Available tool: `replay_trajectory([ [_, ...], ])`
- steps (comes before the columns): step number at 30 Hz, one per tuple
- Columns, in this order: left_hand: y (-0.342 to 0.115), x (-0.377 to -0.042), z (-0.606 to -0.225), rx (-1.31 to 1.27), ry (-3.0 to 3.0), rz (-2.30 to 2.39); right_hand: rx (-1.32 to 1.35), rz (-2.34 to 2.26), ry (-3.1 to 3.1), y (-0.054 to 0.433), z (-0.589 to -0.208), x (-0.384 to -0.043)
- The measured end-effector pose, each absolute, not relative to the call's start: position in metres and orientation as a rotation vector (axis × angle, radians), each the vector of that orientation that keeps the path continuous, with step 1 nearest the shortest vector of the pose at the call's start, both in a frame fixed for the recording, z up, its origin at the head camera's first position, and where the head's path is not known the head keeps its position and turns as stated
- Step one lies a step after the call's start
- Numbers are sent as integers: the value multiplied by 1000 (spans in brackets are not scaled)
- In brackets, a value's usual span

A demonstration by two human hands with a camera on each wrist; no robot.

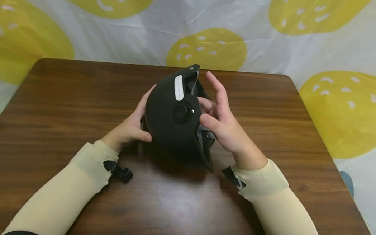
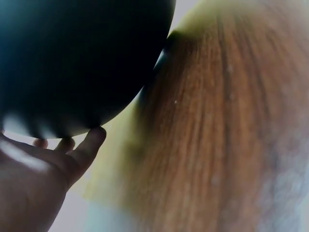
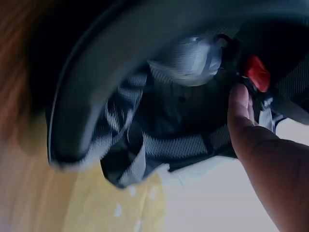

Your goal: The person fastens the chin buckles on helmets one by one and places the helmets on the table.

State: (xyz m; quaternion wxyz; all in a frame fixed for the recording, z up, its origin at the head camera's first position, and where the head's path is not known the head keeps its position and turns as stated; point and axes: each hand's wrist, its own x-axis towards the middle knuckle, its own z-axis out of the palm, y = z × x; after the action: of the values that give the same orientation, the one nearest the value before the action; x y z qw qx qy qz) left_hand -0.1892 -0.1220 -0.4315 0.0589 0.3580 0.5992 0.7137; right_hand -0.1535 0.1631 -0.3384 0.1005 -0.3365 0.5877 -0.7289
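Note:
A matte black open-face helmet [image 1: 171, 131] is held tilted over the table, its opening facing right. A white label [image 1: 178, 88] and a round side pivot [image 1: 183, 112] mark its shell. My left hand [image 1: 130, 126] holds the rounded crown from the left, thumb in front and fingers partly hidden behind. At the opening's edge, my right hand [image 1: 223, 123] grips with the thumb at the rim; the index finger points up and other fingers reach inside. Near that thumb is a red piece [image 3: 257, 73], among grey-black padding and straps [image 3: 178, 147].
The helmet is above a dark brown wooden table [image 1: 79, 100] with rounded corners. Behind it hangs a white cloth [image 1: 153, 43] with large yellow shapes. Small black wrist devices [image 1: 121, 171] sit on both sleeves.

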Motion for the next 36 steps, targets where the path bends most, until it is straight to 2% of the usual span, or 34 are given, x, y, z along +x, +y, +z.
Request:
replay_trajectory([
  [22, -103, -180, -423, 1197, 1832, 2058, -1026, -2226, 1398, 166, -326, -153],
  [28, -106, -183, -428, 1183, 1804, 2043, -1139, -2177, 1409, 166, -329, -153],
  [36, -116, -182, -439, 966, 1669, 2118, -1288, -2159, 1422, 159, -333, -153],
])
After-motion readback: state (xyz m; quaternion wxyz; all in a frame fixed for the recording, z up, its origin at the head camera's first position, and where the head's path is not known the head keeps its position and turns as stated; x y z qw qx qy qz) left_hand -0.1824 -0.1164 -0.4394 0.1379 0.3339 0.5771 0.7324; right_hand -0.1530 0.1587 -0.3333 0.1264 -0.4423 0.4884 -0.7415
